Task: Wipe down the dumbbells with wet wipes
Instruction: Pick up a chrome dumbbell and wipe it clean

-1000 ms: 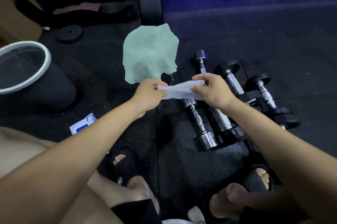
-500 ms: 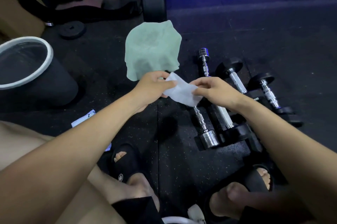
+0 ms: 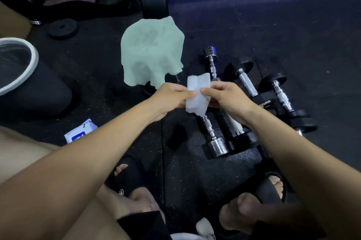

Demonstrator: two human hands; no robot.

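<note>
A person's left hand (image 3: 172, 96) and right hand (image 3: 224, 96) pinch a limp, folded wet wipe (image 3: 197, 93) by its edges above three dumbbells (image 3: 214, 134) lying on the gym floor (image 3: 195, 171); the knurled handles look the likeliest place to grip the heavy steel.

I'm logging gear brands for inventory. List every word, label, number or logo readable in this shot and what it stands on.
White lettering on the black hex dumbbell head: present, too blurred to read.
Blue panel on the white wet-wipe packet: print too small to read.
Small round white logo on the black slide sandal: shape only, no legible text.
Nothing else carries readable text; no numbers are legible on any dumbbell.
</note>
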